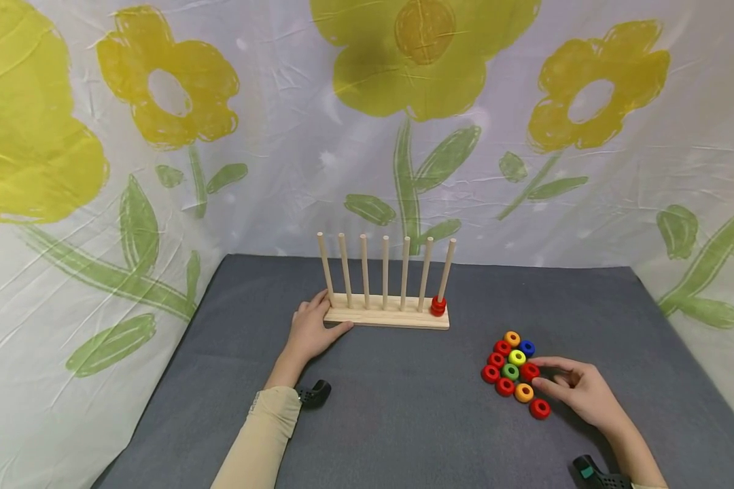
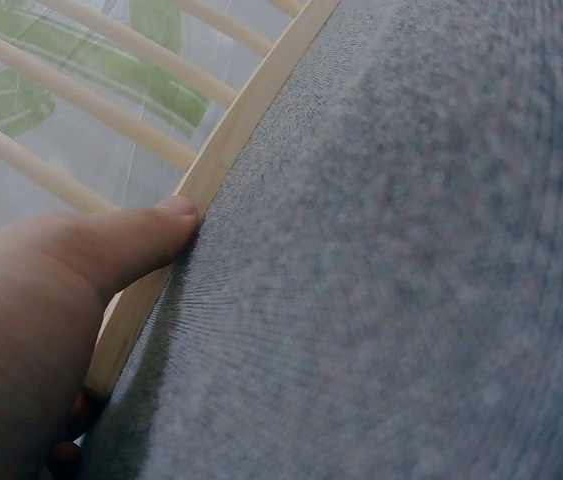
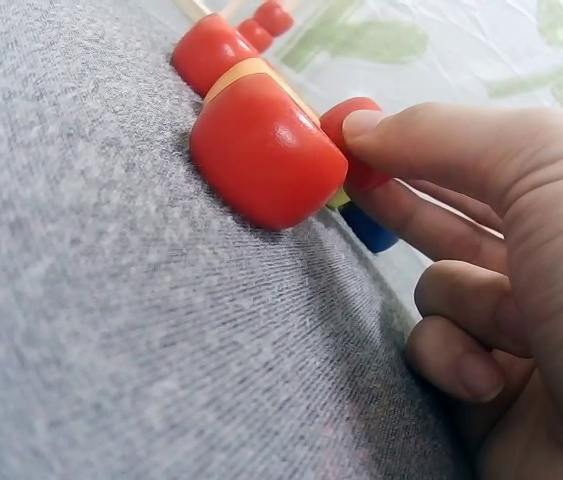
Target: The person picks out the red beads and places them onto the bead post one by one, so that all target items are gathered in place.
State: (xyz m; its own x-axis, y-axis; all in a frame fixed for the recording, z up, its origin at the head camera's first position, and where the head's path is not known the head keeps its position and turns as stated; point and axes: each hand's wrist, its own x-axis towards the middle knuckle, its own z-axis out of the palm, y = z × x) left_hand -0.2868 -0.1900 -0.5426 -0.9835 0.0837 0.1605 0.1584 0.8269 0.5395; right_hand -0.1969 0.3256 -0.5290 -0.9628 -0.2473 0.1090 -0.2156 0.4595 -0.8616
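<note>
A wooden peg stand [image 1: 387, 314] with a row of several upright pegs stands at the back of the table. My left hand [image 1: 312, 326] grips its left end, the thumb along the front edge of the base [image 2: 216, 165] and the fingers round the far side. Red rings [image 1: 438, 306] are stacked on the rightmost peg. At the right, my right hand [image 1: 581, 390] pinches a red ring [image 1: 529, 371] between thumb and forefinger, at the edge of a cluster of rings. In the right wrist view, a nearer red ring [image 3: 266, 150] partly covers the others.
Around the pinched ring lie several red rings, orange rings [image 1: 524, 392], a green ring [image 1: 510, 371], a yellow ring [image 1: 516, 358] and a blue ring [image 1: 527, 348]. Grey cloth [image 1: 391, 407] covers the table. A flower-printed curtain [image 1: 281, 136] hangs behind.
</note>
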